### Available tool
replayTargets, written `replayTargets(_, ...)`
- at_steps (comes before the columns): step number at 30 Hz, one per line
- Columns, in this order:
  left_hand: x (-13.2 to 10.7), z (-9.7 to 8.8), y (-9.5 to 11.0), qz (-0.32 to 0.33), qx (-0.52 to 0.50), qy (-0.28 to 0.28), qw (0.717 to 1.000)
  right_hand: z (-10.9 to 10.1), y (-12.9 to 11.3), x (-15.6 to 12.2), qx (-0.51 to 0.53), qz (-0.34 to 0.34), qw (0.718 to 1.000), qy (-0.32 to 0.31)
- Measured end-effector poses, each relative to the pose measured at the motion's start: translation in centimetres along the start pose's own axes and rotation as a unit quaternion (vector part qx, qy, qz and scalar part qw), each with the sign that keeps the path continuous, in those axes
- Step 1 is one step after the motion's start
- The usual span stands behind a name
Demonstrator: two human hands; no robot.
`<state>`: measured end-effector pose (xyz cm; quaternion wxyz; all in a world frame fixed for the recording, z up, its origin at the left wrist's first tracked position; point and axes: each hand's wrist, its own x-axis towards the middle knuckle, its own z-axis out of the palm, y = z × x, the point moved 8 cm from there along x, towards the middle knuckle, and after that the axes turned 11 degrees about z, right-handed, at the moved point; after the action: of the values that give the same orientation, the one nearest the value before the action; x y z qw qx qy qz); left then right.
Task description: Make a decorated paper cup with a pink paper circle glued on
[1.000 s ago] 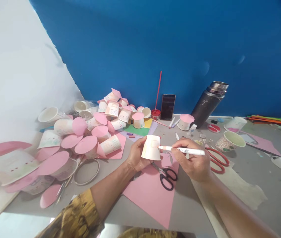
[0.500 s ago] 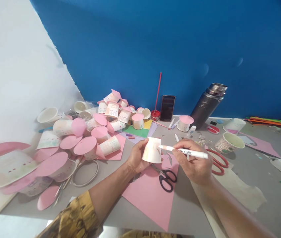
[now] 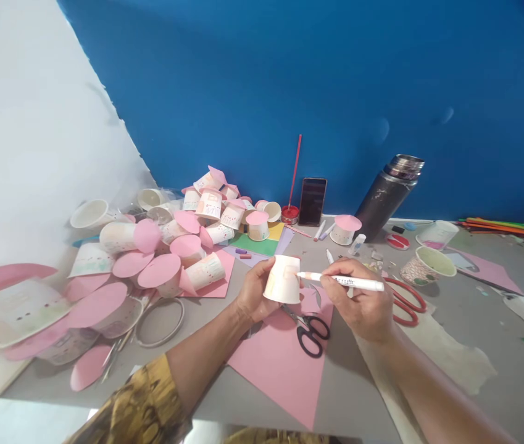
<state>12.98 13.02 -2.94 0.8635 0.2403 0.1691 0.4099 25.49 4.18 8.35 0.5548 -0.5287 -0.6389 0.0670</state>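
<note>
your left hand [image 3: 255,295] grips the upturned cup [image 3: 282,279]; your right hand [image 3: 363,305] pinches the marker [image 3: 342,281], lying crosswise, tip at the cup's right wall.

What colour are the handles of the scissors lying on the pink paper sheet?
Black; the scissors show best in the head view.

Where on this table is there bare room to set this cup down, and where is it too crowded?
Bare grey table lies right of the red scissors and patterned cup. A narrower strip runs between the pink sheet and the beige paper. Crowded: the pile of pink-topped cups at left, and the black scissors below the paper cup and marker.
</note>
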Motion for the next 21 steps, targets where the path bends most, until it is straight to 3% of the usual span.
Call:
replayTargets(10, 0.11, -0.51, -0.32, -0.011, 0.001, -0.002, 1.0, -0.59, -0.42, 0.17, 0.005, -0.015, 1.0, 0.024)
replayTargets(21, 0.01, -0.29, -0.16, 0.0, 0.016, 0.008, 1.0, -0.05, -0.63, 0.21, 0.009, -0.022, 1.0, -0.007)
